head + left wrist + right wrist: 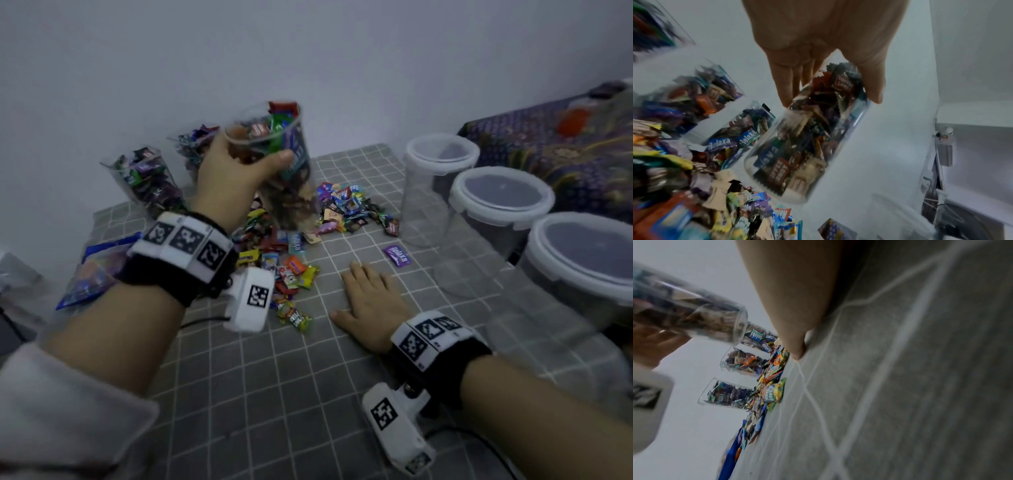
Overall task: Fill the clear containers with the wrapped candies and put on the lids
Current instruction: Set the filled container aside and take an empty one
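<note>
The left hand (228, 178) grips a clear container (281, 164) packed with wrapped candies, fingers and thumb curled round its upper wall near the open rim; it is lifted off the table and tilted, its base hanging over the loose pile of candies (291, 240); from the left wrist view the fingertips (786, 91) press the far side of the wall and the labels inside smear into blur. The right hand (368, 303) lies flat on the grey checked cloth (274, 394), palm down, fingers straight, holding nothing; its palm hides the cloth beneath, and the right wrist view shows little more than the edge of the hand against the fabric. A single purple candy (397, 256) lies just beyond those fingers, apart from the pile. Behind the left hand stand two more filled containers (147, 181) without lids, the nearer one half hidden by the wrist; a third shows only from the right wrist view. To the right three lidded tubs (500, 202) stand in a row, clear and seemingly empty; the nearest is cut off by the frame edge. A blue bag (92, 270) lies at the left, partly hidden behind the forearm; its print is too blurred to read.
</note>
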{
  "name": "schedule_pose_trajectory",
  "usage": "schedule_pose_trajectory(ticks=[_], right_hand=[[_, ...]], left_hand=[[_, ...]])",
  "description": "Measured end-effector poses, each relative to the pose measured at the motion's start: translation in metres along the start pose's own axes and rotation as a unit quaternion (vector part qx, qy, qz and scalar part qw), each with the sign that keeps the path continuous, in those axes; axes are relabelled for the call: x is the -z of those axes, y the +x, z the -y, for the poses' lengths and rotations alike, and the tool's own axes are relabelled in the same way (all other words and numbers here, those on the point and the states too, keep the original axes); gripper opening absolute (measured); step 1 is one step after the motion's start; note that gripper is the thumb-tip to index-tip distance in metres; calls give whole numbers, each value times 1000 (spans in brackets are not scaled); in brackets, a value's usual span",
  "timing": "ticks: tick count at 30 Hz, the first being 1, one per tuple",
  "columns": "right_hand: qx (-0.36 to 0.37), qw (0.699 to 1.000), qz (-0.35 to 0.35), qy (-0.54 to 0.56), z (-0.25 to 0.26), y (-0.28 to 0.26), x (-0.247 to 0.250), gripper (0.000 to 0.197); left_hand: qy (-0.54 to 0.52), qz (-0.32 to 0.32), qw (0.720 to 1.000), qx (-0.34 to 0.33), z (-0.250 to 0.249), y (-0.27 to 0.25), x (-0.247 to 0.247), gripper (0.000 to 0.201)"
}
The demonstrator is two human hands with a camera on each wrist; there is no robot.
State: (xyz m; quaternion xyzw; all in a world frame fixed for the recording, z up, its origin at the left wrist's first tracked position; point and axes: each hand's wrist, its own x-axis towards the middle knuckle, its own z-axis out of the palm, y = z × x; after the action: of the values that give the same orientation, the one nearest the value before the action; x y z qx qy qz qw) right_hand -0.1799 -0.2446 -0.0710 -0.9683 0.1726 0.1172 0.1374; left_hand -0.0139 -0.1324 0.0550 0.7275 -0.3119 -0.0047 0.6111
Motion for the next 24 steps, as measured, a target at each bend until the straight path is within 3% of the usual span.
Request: schedule_pose_trajectory(ticks=[3,8,12,20,24], right_hand=[[5,1000,-9,7,-2,2,0,76],[15,999,-17,26,-4,2,0,76],[19,999,-14,41,-6,1,1,76],[26,997,-22,68,-8,1,-2,78],[26,997,-18,70,-7,1,-2,79]], left_hand=[[30,-32,999,-3,16,46,-27,94],[96,-61,993,-2,38,105,-76,74],[131,-55,990,9,65,139,-104,74],[157,-51,985,40,120,175,-117,87],[183,-24,980,67,119,184,-109,86]])
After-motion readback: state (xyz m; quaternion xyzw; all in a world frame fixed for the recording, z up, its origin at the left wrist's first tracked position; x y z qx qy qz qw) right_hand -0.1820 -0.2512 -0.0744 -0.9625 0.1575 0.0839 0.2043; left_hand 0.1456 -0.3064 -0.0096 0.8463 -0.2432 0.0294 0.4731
